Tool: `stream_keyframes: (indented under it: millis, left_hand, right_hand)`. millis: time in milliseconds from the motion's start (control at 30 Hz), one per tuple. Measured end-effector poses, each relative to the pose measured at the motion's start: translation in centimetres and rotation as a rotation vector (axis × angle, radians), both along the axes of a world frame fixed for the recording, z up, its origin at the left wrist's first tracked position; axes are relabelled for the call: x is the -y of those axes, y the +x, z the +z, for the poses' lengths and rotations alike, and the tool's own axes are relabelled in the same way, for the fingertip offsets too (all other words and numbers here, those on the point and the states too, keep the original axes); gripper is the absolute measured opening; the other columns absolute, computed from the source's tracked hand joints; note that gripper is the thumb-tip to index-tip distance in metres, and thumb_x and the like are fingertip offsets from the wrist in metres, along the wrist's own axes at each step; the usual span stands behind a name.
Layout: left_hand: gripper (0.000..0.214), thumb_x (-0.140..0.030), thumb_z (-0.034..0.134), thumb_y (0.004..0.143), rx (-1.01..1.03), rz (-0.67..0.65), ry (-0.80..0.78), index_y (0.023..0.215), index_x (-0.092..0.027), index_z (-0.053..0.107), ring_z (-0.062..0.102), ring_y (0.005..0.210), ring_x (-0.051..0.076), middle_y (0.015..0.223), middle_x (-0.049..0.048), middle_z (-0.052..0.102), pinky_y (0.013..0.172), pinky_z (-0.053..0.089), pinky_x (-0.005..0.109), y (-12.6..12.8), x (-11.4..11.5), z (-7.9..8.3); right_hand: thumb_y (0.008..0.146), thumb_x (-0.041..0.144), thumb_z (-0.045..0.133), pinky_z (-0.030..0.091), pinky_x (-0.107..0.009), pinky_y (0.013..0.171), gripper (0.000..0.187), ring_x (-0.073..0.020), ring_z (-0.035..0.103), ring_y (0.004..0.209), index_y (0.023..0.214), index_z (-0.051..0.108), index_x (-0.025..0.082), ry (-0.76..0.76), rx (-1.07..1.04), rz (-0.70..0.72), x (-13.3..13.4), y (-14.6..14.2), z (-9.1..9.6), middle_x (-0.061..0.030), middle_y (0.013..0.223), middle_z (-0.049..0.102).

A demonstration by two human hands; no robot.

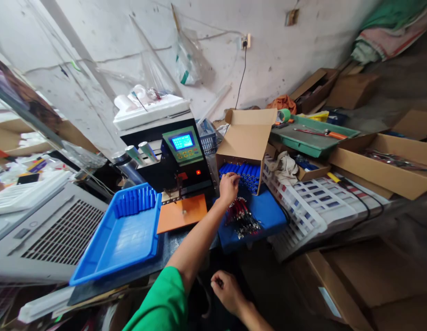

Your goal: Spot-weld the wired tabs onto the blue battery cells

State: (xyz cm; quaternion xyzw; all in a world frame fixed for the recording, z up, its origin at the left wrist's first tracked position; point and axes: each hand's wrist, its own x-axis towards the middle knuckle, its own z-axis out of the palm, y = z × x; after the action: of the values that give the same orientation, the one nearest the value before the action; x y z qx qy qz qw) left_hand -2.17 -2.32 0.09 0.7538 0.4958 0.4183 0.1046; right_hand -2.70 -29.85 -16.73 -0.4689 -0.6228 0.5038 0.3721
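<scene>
Blue cylinders (250,172) lie packed in an open cardboard box (248,140) just right of the frame's centre, where the left hand (229,187), its arm running up from a green sleeve (161,301) at the bottom, reaches their near left side with fingertips drawn together. At the bottom centre of the frame the right hand (229,292) hangs well apart from the box, fingers curled inward; the fingers hide too much to tell whether either hand grasps anything. Just below the box, a bundle of red and black wires (241,214) with shiny ends lies on a blue surface (274,216). Left of centre stands a black machine (144,138) with a lit screen (181,141), a glowing red light (199,172), a white foam slab (151,115) on top and an orange plate (182,214) at its foot. Beside that plate, a blue tray (120,243) holds more cylinders (135,201) along its far end. Toward the right, a green tray (303,144) sits near a crumpled cloth (285,168) and a white crate (299,197).
</scene>
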Motion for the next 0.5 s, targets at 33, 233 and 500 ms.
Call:
stream_keyframes:
  millis: [33,233,500]
  left_hand:
    - [0.019,-0.011,0.058,0.087,-0.016,-0.008,-0.025,0.094,-0.019,0.074,0.061,0.104,0.023,0.106,0.0088,0.069,0.098,0.047,0.039,0.2,-0.1,0.1]
    - [0.023,-0.013,0.063,0.084,0.189,-0.118,-0.11,0.104,-0.02,0.073,0.064,0.104,0.021,0.11,0.008,0.072,0.097,0.049,0.036,-2.0,2.8,0.8]
    - [0.02,-0.033,0.058,0.091,0.059,-0.139,-0.027,0.102,-0.024,0.072,0.069,0.091,0.021,0.096,0.0062,0.074,0.086,0.054,0.035,-15.3,15.7,2.8]
  right_hand:
    - [0.083,0.015,0.054,0.045,-0.024,0.069,0.014,-0.0172,0.063,0.074,0.081,0.067,0.018,0.004,0.009,-0.001,0.0,0.1,0.2,-0.0036,0.078,0.068]
    - [0.082,0.014,0.056,0.048,-0.027,0.076,0.012,-0.0184,0.064,0.078,0.083,0.068,0.017,0.006,0.028,-0.038,0.3,0.3,0.6,-0.0046,0.081,0.069]
    - [0.09,0.032,0.054,0.048,-0.025,0.068,0.021,-0.0161,0.062,0.072,0.084,0.069,0.018,0.115,0.036,-0.075,-3.1,3.5,8.6,-0.004,0.081,0.069]
